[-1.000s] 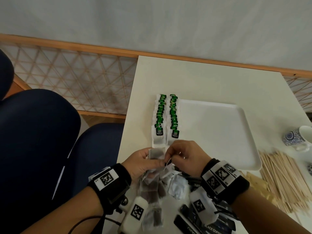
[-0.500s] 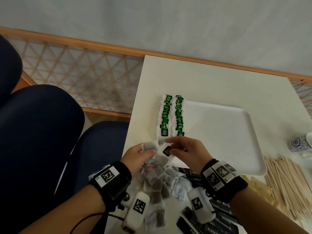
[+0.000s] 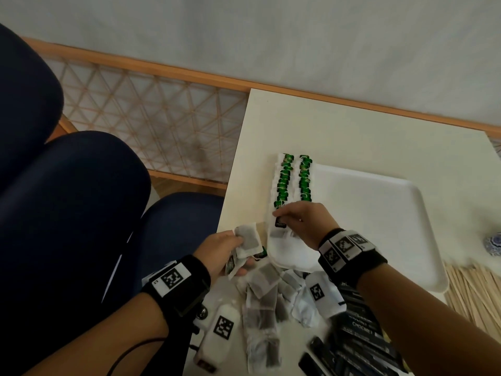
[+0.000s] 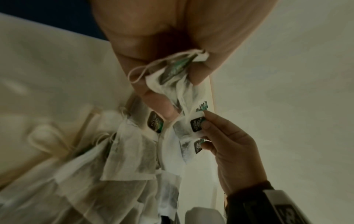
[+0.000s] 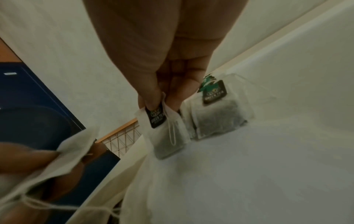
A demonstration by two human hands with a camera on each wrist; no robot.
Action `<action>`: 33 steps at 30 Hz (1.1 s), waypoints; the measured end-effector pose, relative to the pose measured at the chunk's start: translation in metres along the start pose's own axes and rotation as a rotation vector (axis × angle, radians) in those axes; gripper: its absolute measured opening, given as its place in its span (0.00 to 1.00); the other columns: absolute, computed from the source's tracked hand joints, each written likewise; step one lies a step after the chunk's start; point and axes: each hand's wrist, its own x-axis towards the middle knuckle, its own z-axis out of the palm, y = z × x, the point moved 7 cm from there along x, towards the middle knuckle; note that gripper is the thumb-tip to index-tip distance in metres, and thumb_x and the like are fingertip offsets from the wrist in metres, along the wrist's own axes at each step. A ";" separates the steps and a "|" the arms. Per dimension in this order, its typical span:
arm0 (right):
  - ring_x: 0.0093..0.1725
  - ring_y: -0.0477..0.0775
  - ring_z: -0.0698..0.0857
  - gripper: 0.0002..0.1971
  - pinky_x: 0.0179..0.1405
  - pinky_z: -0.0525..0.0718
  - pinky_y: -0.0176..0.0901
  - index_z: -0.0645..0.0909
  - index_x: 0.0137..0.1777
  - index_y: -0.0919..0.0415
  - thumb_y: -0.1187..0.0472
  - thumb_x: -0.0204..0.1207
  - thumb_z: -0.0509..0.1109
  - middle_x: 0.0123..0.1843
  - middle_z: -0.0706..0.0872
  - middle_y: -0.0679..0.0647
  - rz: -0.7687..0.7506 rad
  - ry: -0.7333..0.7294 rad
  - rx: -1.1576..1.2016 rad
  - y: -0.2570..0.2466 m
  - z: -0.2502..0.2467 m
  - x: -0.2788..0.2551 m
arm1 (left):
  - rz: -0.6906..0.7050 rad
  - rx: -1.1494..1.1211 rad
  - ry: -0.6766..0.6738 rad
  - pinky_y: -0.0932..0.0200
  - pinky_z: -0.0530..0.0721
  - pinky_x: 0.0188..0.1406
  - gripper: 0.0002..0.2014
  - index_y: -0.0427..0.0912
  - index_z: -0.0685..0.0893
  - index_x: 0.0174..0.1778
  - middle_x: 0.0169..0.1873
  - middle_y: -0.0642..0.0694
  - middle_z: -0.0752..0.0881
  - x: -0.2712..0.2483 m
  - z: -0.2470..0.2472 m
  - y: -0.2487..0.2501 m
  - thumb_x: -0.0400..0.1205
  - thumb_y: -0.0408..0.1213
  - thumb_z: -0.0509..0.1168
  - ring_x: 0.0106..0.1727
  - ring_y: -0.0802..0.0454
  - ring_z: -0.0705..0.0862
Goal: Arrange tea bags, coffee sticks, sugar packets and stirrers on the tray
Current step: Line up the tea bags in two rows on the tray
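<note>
A white tray (image 3: 379,218) lies on the table, with two rows of green-tagged tea bags (image 3: 295,180) along its left edge. My right hand (image 3: 282,217) pinches one tea bag (image 5: 164,130) by its top and tag. It holds the bag just over the near end of the left row, beside the last laid bag (image 5: 216,109). My left hand (image 3: 240,253) grips a small bunch of tea bags (image 3: 248,240) left of the tray's near corner; their strings and tags (image 4: 172,71) are crumpled between the fingers. Loose tea bags (image 3: 263,308) are piled under both wrists.
Black coffee sticks (image 3: 360,337) lie at the near right of the table. A heap of wooden stirrers (image 3: 474,291) sits right of the tray's near corner, and a blue-patterned cup (image 3: 493,244) is at the far right edge. Dark blue chairs (image 3: 67,213) stand left of the table.
My right hand has carried one tea bag forward from the pile to the near end of the left row. My left hand stays back with its bunch of bags.
</note>
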 end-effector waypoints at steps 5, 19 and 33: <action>0.46 0.46 0.82 0.11 0.52 0.76 0.34 0.87 0.58 0.52 0.63 0.80 0.66 0.54 0.86 0.49 -0.039 0.028 -0.050 -0.005 -0.001 0.005 | 0.022 0.023 0.008 0.59 0.83 0.26 0.11 0.33 0.84 0.51 0.32 0.35 0.87 0.000 -0.001 0.000 0.86 0.35 0.58 0.33 0.45 0.87; 0.52 0.48 0.82 0.17 0.40 0.85 0.40 0.82 0.57 0.44 0.44 0.70 0.68 0.61 0.79 0.47 -0.344 0.135 -0.153 -0.031 0.025 -0.072 | -0.049 -0.057 0.011 0.56 0.82 0.27 0.16 0.31 0.88 0.46 0.40 0.29 0.86 0.006 0.019 -0.008 0.84 0.41 0.62 0.37 0.39 0.81; 0.58 0.48 0.80 0.20 0.45 0.83 0.40 0.80 0.61 0.41 0.41 0.69 0.70 0.60 0.80 0.46 -0.274 0.183 -0.116 -0.015 0.013 -0.070 | -0.052 -0.091 -0.055 0.62 0.77 0.19 0.12 0.33 0.88 0.50 0.34 0.36 0.87 0.004 0.042 -0.010 0.83 0.38 0.64 0.28 0.44 0.82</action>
